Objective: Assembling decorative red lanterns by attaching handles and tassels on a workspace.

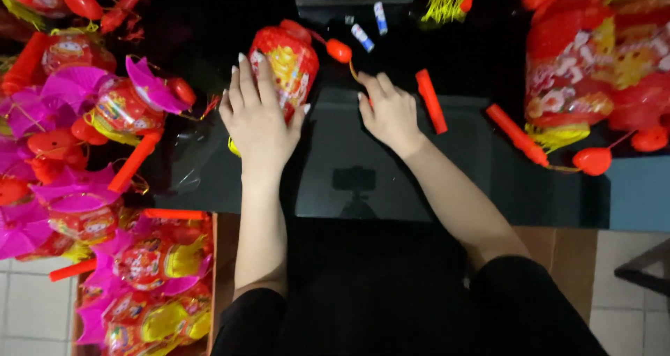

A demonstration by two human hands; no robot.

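On the dark glass table [391, 188], lying centre: red paper lantern [289, 66]. Pressing flat on it, fingers spread: left hand [257, 115]. Pinching its thin cord [351, 70], fingers curled: right hand [391, 112]. Risking crushed paper from pressing, or snapped cord from tugging.

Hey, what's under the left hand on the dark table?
The left hand lies flat on a red and yellow lantern lying on the dark table. A yellow tassel peeks out below the palm. The lantern's lower half is covered by the hand.
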